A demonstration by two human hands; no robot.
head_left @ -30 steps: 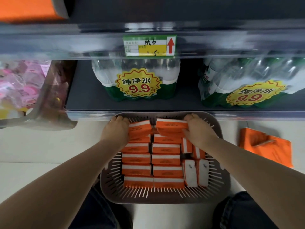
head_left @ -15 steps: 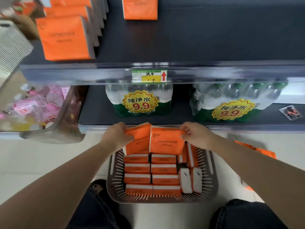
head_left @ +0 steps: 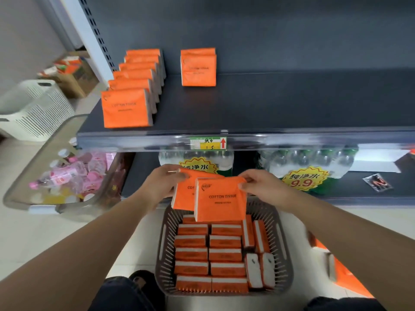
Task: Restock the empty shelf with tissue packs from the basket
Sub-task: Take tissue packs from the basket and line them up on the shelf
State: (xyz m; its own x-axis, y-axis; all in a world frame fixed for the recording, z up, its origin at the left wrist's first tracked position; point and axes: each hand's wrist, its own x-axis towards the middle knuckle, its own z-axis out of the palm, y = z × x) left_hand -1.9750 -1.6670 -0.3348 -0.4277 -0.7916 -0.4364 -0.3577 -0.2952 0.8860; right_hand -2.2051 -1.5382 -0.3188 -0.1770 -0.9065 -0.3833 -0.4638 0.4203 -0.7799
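Dark trouser knees are cut off at the bottom edge, and both bare forearms reach forward from the lower corners. Between them the brown slatted basket (head_left: 162,243) stands on the pale floor, still holding rows of orange tissue packs (head_left: 208,254) on edge, with a few turned sideways along its right side. A blurred heap of orange packs (head_left: 336,265) lies on the floor to the right, too smeared to count.

Above the far end of the basket, the left hand (head_left: 161,184) pinches the top corner of one tissue pack (head_left: 183,197), thumb on the front. The right hand (head_left: 261,186) pinches the top right corner of a second pack (head_left: 221,199). Both packs hang upright with faces toward the camera. The right one overlaps the left and hides most of its printing.

Compared with half a second ago, the two packs have risen clear of the basket rim and have gone from side by side to overlapping. The view has also tilted up.

Behind the hands, wrapped water bottles (head_left: 307,167) sit on the lower shelf, partly hidden by the price tag (head_left: 208,143). To the left is a clear bin (head_left: 67,176) of pink items.

Farther up, the dark shelf (head_left: 280,104) carries a row of upright packs (head_left: 131,93) along its left side. A short stack (head_left: 198,68) stands near the back, and whether it is one or two packs is hard to tell.
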